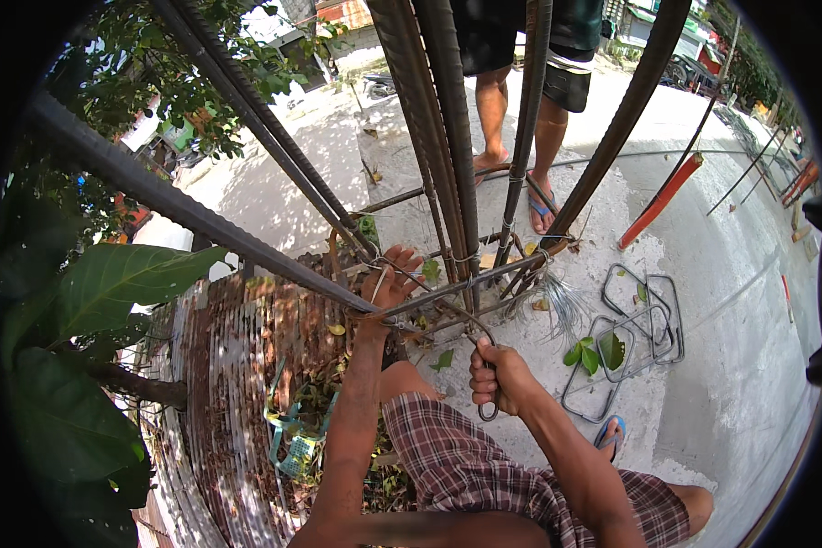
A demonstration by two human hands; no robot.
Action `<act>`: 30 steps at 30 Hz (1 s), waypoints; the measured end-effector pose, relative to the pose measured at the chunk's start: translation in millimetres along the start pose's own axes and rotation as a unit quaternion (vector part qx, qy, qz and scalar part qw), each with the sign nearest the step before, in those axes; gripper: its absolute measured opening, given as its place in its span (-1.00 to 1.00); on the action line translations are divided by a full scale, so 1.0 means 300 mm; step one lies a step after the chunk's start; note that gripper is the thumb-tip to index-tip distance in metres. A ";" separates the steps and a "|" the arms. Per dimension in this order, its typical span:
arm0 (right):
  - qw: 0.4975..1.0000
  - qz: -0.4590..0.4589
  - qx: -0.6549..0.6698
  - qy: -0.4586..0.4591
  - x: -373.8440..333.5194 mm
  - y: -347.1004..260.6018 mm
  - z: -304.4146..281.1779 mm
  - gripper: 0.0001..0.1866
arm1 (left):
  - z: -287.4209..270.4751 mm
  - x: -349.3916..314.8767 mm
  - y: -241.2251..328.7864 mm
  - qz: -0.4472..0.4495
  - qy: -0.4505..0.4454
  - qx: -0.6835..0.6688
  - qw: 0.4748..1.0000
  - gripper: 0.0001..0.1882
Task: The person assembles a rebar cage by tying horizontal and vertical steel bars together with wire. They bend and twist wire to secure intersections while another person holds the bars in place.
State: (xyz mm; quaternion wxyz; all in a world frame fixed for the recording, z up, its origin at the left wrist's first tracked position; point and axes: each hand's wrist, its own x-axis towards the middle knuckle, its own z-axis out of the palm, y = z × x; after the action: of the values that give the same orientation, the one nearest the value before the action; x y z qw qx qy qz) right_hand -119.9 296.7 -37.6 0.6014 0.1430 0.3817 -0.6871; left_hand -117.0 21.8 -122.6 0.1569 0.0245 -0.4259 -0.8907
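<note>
Among ribbed bars [459, 137], what the left hand [396, 278] touches is unclear.

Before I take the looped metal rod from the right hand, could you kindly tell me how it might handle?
The looped metal rod is probably stiff: its bent end juts unsupported below the right hand. Its dark metal look suggests some weight for its size. Set down, that loop would likely limit rolling.

an outdoor building site, shown by upright rebar [620, 110], concrete ground [726, 310] and bent steel frames [680, 329]
</note>
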 end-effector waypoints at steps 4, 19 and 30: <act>0.999 -0.016 -0.045 -0.002 -0.001 -0.050 -0.030 -0.59 | -0.016 0.022 -0.027 0.019 -0.085 -0.088 0.992 -0.76; 0.972 -0.189 -0.136 -0.033 0.003 0.067 0.005 -0.56 | 0.018 0.004 0.029 0.000 -0.086 -0.102 0.991 -0.79; 0.987 0.021 0.018 -0.156 0.038 -0.086 -0.111 -0.59 | -0.038 0.015 -0.020 0.062 -0.060 0.005 0.996 -0.67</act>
State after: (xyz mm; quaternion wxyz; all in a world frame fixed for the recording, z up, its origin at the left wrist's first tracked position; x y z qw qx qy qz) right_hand -155.5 311.4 -58.0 0.6653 0.0528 0.2675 -0.6950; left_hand -120.7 15.5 -134.1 0.1855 -0.0541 -0.4400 -0.8769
